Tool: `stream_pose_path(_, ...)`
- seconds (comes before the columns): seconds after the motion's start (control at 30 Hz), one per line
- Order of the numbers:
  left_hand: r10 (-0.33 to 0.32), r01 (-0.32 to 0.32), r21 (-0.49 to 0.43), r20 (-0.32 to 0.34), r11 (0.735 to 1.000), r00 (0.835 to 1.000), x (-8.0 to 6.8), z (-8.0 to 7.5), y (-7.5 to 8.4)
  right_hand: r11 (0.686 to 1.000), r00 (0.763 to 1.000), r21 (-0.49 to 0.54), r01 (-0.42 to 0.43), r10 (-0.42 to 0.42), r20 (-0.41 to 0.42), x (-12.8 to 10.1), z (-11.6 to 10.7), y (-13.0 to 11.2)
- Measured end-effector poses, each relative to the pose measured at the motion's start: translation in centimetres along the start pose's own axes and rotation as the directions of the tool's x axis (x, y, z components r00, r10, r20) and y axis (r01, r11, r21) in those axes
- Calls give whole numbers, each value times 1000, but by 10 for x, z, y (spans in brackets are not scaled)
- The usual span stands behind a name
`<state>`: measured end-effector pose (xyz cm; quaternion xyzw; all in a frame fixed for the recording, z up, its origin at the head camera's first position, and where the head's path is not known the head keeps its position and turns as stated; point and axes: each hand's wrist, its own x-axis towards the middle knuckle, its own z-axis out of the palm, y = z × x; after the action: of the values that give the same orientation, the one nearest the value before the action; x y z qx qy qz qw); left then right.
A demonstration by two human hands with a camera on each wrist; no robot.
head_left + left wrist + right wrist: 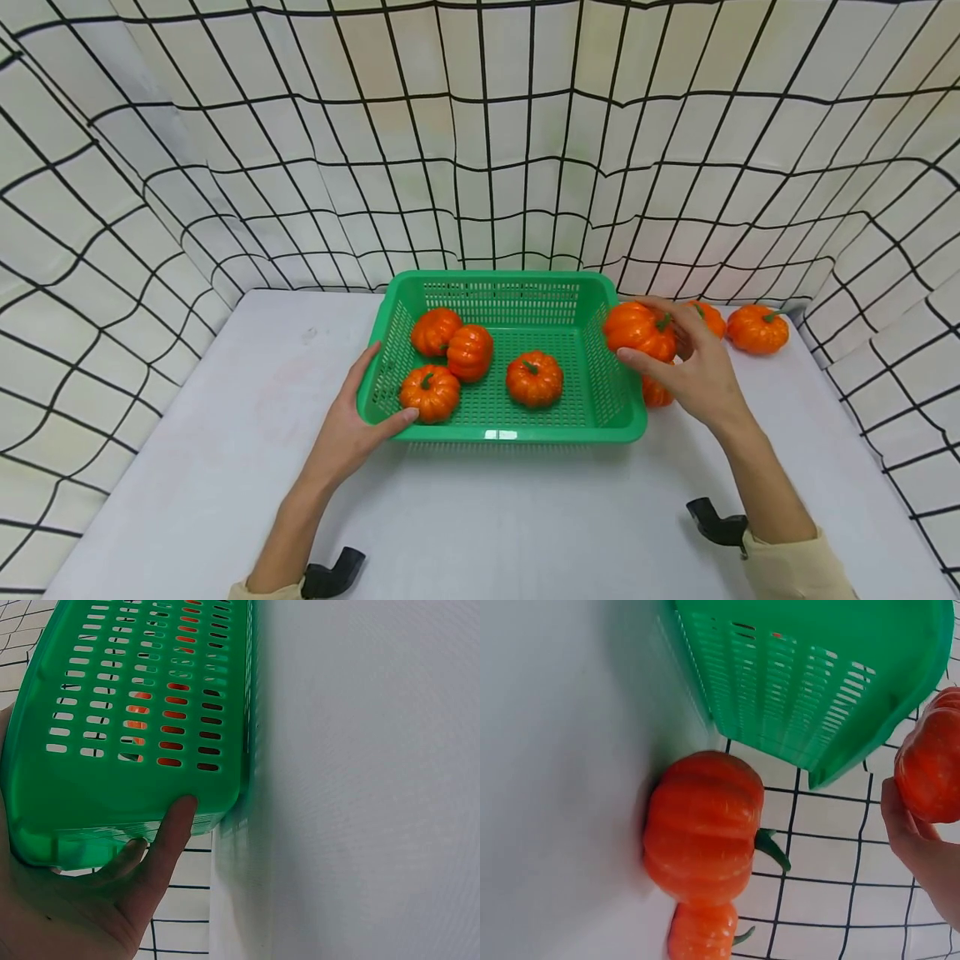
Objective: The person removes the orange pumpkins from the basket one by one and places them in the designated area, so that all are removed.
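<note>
Left hand (348, 433) gripped the near-left corner of the green basket (495, 433) on the white surface (480, 517), thumb on its rim. I noted my right hand (693, 367) curled around an orange pumpkin (636, 329), raised just beside the basket's right wall.

Both forearms reach forward, the left hand (352, 429) with its grip clasped and the right hand (693, 367) raised, fingers curled.
</note>
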<state>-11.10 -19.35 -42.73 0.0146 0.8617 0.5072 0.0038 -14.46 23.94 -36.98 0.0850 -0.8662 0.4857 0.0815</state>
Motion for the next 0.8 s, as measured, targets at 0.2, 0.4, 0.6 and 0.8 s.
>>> stream_pose_path(0.2, -6, 6, -5, 5, 1000, 1000, 0, 0, 0, 998, 998, -70, -2, -3, -70, -4, -9, 4)
stream_pose_path(0.4, -8, 8, -12, 7, 1000, 1000, 0, 0, 1, 995, 997, -96, -26, 19, -78, -6, -18, 9)
stream_pose_path(0.6, -14, 14, -1, 6, 1000, 1000, 0, 0, 1, 987, 990, -108, -119, 110, -90, -10, -31, 19)
stream_pose_path(0.8, -10, 10, -1, 3, 1000, 1000, 1, 0, 0, 984, 986, -98, -146, 136, -98, -12, -42, 31)
